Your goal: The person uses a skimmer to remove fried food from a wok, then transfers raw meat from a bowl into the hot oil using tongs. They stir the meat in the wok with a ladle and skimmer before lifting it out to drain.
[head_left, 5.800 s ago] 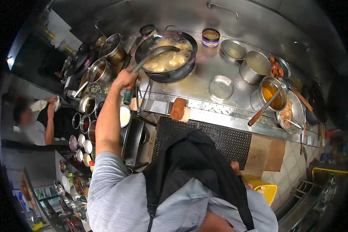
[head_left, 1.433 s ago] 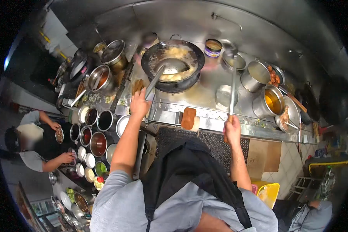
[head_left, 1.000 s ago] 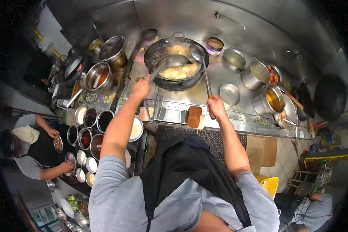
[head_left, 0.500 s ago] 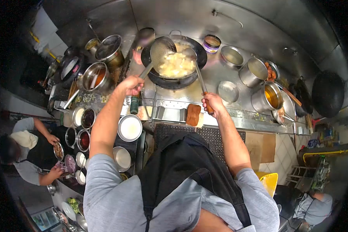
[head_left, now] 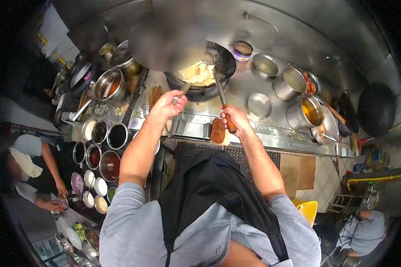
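My right hand (head_left: 239, 120) is closed round the wooden grip of a long ladle (head_left: 219, 87), probably because wood spares the palm the heat that bare metal would bring. Its bowl sits at about one o'clock in the wok (head_left: 227, 60), against the pale food pieces (head_left: 198, 74), which lie heaped inside; from there, I judge, it can steady them from the far right side. My left hand (head_left: 166, 107), at eleven o'clock from my chest, is closed on a metal handle (head_left: 185, 88). Holding the two tools from opposite sides seems to leave each wrist its own room.

The wok stands between eleven and twelve, within easy reach of both arms. The pot of orange liquid (head_left: 294, 118) is at one o'clock, presumably close for dipping, and the sauce tubs (head_left: 108, 166) cluster near ten. A brown cloth (head_left: 218, 131) lies on the near counter edge (handy for hot metal, I suppose).

A large grey blur covers the wok's upper left, from about nine to twelve o'clock, and swallows the far end of my left-hand tool, so I can't tell its shape or what lies beneath. At nine, a co-worker's hands (head_left: 55, 205) are over something too small to name.
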